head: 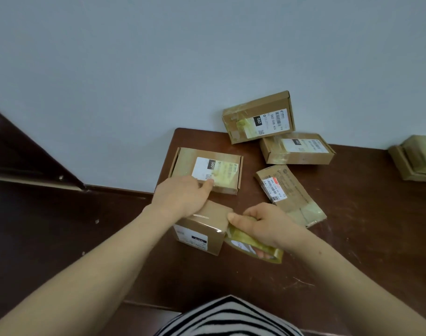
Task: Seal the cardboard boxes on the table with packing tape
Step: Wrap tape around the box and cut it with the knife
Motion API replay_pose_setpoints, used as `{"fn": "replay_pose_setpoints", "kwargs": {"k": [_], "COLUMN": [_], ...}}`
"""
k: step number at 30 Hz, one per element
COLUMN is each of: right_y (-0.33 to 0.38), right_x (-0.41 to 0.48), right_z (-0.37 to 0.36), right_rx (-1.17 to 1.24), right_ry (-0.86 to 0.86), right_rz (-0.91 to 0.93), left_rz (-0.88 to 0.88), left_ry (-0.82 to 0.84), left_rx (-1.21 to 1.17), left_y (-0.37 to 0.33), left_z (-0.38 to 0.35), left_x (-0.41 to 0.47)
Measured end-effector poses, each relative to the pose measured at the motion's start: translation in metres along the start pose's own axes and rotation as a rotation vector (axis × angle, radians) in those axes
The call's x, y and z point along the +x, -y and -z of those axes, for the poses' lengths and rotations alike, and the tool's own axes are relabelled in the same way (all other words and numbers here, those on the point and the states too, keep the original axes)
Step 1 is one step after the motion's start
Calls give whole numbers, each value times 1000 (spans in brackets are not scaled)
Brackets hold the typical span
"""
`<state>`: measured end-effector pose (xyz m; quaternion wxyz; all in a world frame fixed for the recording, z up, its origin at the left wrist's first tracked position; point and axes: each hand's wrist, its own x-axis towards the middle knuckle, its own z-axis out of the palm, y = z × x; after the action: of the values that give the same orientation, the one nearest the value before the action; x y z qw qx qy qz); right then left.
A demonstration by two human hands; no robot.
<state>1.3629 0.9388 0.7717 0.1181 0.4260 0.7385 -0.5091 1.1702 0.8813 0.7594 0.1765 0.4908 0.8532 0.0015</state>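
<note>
Head view: left hand (182, 197) presses box (202, 230) steady near table (352, 238) left edge; right hand (264, 221) grips tape roll (253, 242), apparently tensioning it.

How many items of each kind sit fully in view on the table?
Cardboard boxes: 5
Packing tape roll: 1
Total: 6
Taped stack at the right edge is cut off, so not counted.
</note>
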Motion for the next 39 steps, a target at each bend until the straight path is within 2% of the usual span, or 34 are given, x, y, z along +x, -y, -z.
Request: {"fn": "replay_pose_setpoints", "kwargs": {"k": [1, 4, 5, 8, 11, 14, 16, 18, 20, 24, 27, 29, 30, 32, 34, 37, 39], "right_y": [1, 1, 1, -1, 0, 3, 8, 19, 32, 55, 65, 72, 78, 91, 102, 110, 109], "right_x": [0, -1, -1, 0, 1, 0, -1, -4, -10, -18, -3, 13, 21, 36, 50, 68, 71], "right_z": [0, 2, 3, 1, 1, 4, 9, 17, 32, 61, 48, 30, 20, 2, -19, -50, -55], "right_rx": [9, 11, -5, -3, -8, 4, -12, -43, -45, 148, 228, 296, 292, 188, 29, -190, -214], "right_ry": [-3, -17, -13, -9, 3, 24, 36, 49, 32, 8, 0, -72, -87, -84, -79, -68, -1], "right_rz": [0, 9, 10, 7, 30, 38, 42, 82, 153, 345, 423, 432, 430, 426, 413, 396, 391], "left_rz": [-14, -205, -271, -392, -662, -766, -726, -719, -661, -388, -300, -279, -284, -272, -224, -161, -125], "left_ry": [-5, -249, -271, -173, -161, -5, 32, -3, 9, 76, 86, 56, 31, 2, 24, 95, 94], "left_rx": [13, 160, 150, -16, -109, 152, 213, 87, -200, -856, -1104, -1117, -1037, -795, -693, -783, -863], "left_y": [-2, -20, -26, -30, -22, -10, -11, -13, -7, 23, 40, 52, 59, 74, 88, 98, 100], "left_z": [-1, -7, -10, -7, -2, -6, -8, -4, 6, 2, -15, -24, -27, -30, -37, -61, -72], "left_x": [-1, -10, -14, -25, -39, -51, -52, -46, -38, -33, -28, -23, -22, -23, -28, -33, -34]}}
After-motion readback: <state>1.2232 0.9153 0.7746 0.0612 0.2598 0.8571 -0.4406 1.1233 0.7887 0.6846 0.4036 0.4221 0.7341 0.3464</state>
